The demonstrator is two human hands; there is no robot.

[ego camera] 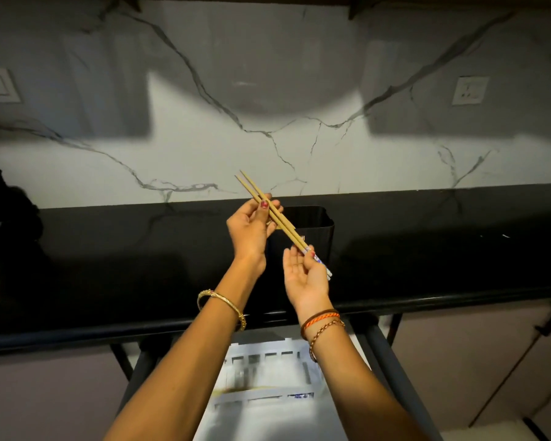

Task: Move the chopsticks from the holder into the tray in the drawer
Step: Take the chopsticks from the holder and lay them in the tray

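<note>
chopsticks [279, 220] out of black holder [315, 230], frame centre; left hand [250, 232] pinches upper part, right hand [304, 276] pinches patterned ends. tray [268, 377] in open drawer, lower centre, still awaits them.

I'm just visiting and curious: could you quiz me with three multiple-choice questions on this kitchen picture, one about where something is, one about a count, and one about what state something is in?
1. Where does the black rounded-square holder stand?
A. inside the drawer
B. on the black countertop
C. on the floor

2. How many tan wooden chopsticks are held?
A. two
B. four
C. six

3. What state is the drawer with the white divided tray in?
A. shut
B. pulled open below the counter
C. removed and set on the counter

Answers: 1 B, the holder sits on the counter behind the hands. 2 A, two sticks lie side by side, gripped by the left hand near the plain tips and by the right hand near the patterned ends. 3 B, the tray shows beneath the counter edge.
</note>
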